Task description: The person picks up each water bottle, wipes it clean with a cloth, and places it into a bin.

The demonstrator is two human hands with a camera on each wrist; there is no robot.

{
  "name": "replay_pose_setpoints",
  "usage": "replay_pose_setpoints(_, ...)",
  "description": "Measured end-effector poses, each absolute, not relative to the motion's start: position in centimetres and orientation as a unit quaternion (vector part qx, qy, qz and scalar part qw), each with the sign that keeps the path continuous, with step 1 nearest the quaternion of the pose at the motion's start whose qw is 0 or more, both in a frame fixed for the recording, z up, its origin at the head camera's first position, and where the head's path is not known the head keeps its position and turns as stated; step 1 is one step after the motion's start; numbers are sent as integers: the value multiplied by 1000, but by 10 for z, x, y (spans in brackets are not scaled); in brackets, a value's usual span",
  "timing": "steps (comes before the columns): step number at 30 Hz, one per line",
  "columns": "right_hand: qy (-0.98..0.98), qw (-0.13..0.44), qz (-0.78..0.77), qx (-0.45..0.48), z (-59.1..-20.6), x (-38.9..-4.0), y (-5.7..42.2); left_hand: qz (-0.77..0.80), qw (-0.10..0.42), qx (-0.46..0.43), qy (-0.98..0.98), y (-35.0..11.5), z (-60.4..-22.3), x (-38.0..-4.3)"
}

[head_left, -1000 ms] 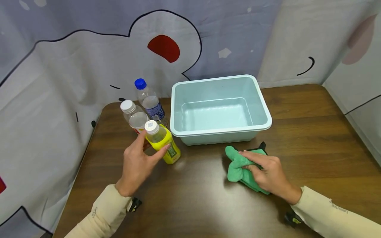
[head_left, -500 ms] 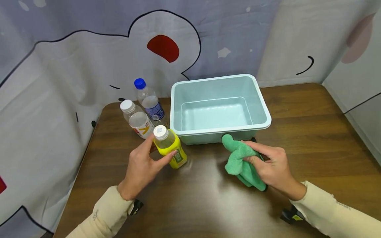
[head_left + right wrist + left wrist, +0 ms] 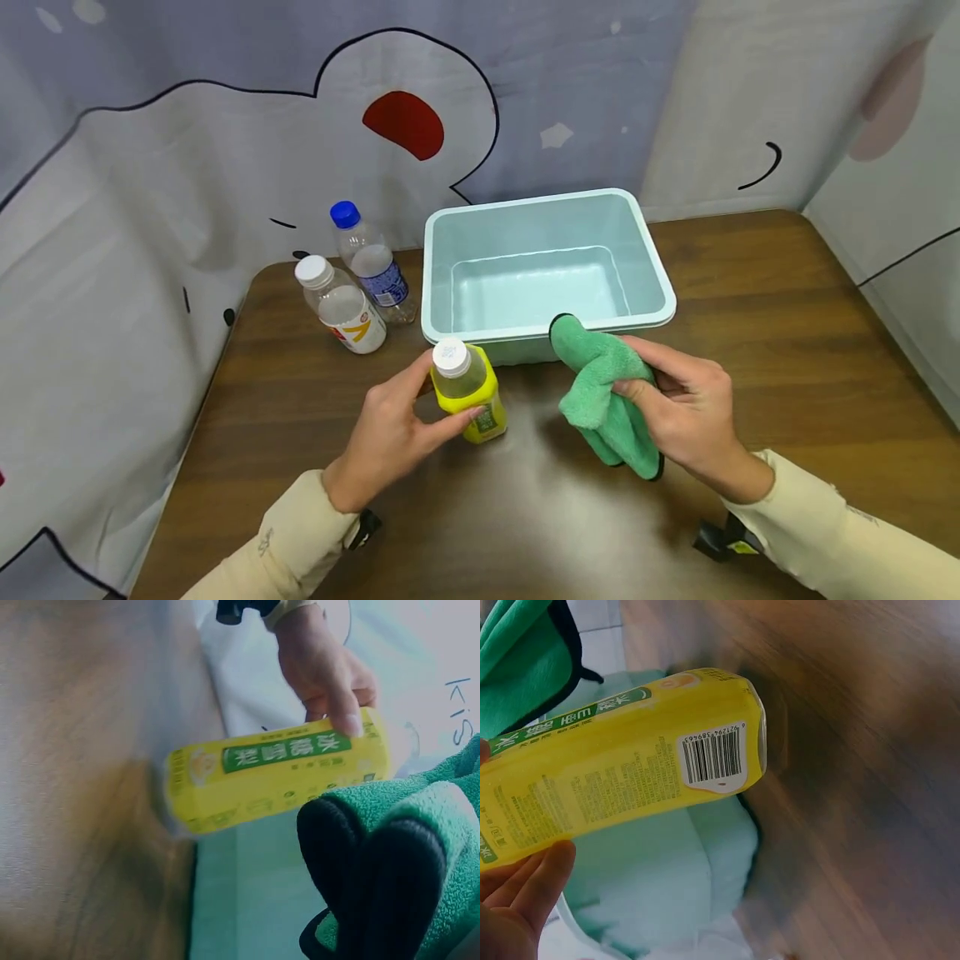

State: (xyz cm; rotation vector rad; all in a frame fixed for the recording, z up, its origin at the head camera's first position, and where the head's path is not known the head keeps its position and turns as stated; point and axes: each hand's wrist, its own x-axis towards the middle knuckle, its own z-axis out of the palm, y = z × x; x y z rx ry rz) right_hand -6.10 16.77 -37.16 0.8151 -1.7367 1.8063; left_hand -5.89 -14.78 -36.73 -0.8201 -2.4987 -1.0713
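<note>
In the head view, my left hand (image 3: 390,437) grips a yellow-labelled drink bottle (image 3: 489,398) with a white cap, thumb on one side and fingers on the other. The bottle stands nearly upright in front of the tub; whether its base touches the table cannot be told. Its barcode side shows in the left wrist view, its green label panel in the right wrist view. My right hand (image 3: 693,412) pinches a bunched green cloth (image 3: 600,375) with dark edging, held above the table to the right of the bottle. The cloth hides part of the tub's front.
A pale blue-green tub (image 3: 547,333) stands at the back of the wooden table (image 3: 787,358). To its left are a white-capped clear bottle (image 3: 348,312) and a blue-capped bottle (image 3: 382,279). A patterned curtain (image 3: 187,183) hangs behind.
My left hand has carried the yellow-labelled bottle right and nearer, away from the two other bottles. My right hand has lifted the green cloth from the table and tilted it up toward the tub.
</note>
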Motion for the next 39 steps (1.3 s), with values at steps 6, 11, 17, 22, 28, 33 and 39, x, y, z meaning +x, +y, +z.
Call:
replay_pose_setpoints(6,-613,272,674,309,-366,-61,166,-373,136,-310,-864,-130,-368,-63)
replay_pose_setpoints(11,-604,284,676,313,-361,-60,164,-367,135,-328,-860,-117,-371,-67)
replay_pose_setpoints(17,-603,274,676,322,-360,-60,162,-358,140,-346,-856,-108,-373,-71)
replay_pose_setpoints(22,-621,261,664,324,-359,-60,158,-358,139,-364,-848,-101,-373,-75)
replay_pose_setpoints(28,-643,254,645,325,-359,-62,155,-364,122,-379,-842,-93,-373,-78)
replay_pose_setpoints(33,-673,257,613,325,-360,-63,157,-371,101,-386,-839,-88,-374,-80)
replay_pose_setpoints(39,-706,248,578,326,-364,-65,160,-389,80,-392,-830,-82,-375,-84)
